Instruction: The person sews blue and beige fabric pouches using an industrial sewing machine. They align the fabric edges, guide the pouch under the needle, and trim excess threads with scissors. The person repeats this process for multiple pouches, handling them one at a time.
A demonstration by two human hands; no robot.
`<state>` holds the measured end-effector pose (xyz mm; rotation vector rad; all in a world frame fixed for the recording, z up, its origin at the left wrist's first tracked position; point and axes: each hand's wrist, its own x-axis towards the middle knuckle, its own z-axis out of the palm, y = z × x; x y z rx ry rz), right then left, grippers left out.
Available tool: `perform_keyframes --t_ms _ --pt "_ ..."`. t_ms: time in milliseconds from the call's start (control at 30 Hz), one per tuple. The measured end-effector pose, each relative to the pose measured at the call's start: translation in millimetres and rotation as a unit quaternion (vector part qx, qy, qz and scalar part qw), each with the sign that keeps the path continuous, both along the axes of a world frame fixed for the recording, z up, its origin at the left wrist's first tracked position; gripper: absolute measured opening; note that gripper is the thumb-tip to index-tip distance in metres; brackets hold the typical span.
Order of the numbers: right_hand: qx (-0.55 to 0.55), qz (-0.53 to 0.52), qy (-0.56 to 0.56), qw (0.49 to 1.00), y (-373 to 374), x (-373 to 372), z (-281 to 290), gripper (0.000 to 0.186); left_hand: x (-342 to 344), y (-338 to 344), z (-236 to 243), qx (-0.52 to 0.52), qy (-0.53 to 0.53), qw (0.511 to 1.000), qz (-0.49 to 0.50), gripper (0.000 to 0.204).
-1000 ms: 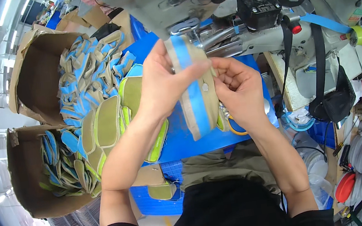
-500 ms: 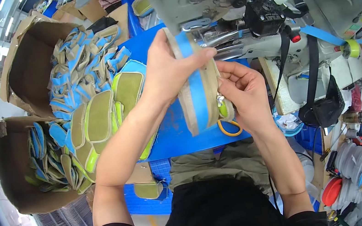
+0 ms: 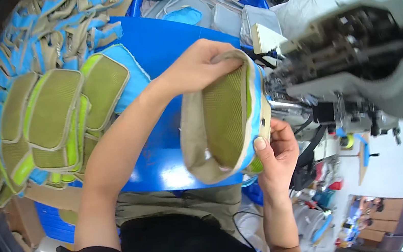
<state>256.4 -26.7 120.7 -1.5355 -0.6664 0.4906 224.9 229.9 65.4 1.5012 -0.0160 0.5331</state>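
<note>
— What are the hands doing?

— Both are clamped on one padded panel (image 3: 221, 123), the olive mesh piece edged in tan and blue. The right hand (image 3: 275, 154) pinches its lower edge, thumb pressed on the blue trim; the left hand (image 3: 198, 67) curls over its top edge, fingers closed on the tan binding. The panel is held up off the blue counter (image 3: 160, 54), bent into a curve, mesh side facing the person.

— And where does the panel sit?

— Just left of the grey sewing machine (image 3: 357, 63), its blue edge close against the machine's front; whether it touches the needle area I cannot tell.

— What lies beyond the panel?

— To its left, on the counter, a stack of finished olive-and-lime pads (image 3: 56, 120) overlapping each other. Farther up from the panel, a heap of tan and blue straps (image 3: 59, 27) — and behind the counter's far edge, grey and blue fabric pieces (image 3: 226, 9) in a loose pile.
</note>
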Motion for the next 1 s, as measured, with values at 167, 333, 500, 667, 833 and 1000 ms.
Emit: perform_keyframes --t_ms 167,333,500,667,833,1000 --pt "0.021 0.015 0.102 0.994 -12 13 -14 0.026 -3 4 1 -0.064 0.015 0.998 0.022 0.025" --pt "0.018 0.024 0.121 0.992 -8 19 -19 0.024 -8 7 3 -0.074 0.002 0.996 0.04 0.022" --pt "0.017 0.025 0.12 0.992 -9 20 -20 0.025 -9 4 2 -0.069 -0.022 0.996 0.056 0.018" --pt "0.034 0.025 0.138 0.989 -12 17 -22 0.021 -16 -12 1 0.088 -0.053 0.947 0.303 0.017" --pt "0.031 -0.014 0.153 0.988 -21 3 -12 0.024 -77 -73 19 0.095 -0.062 0.969 0.219 0.02" --pt "0.057 0.02 0.159 0.985 -28 -6 -9 0.028 -81 -119 46 0.129 0.064 0.978 0.152 0.015"
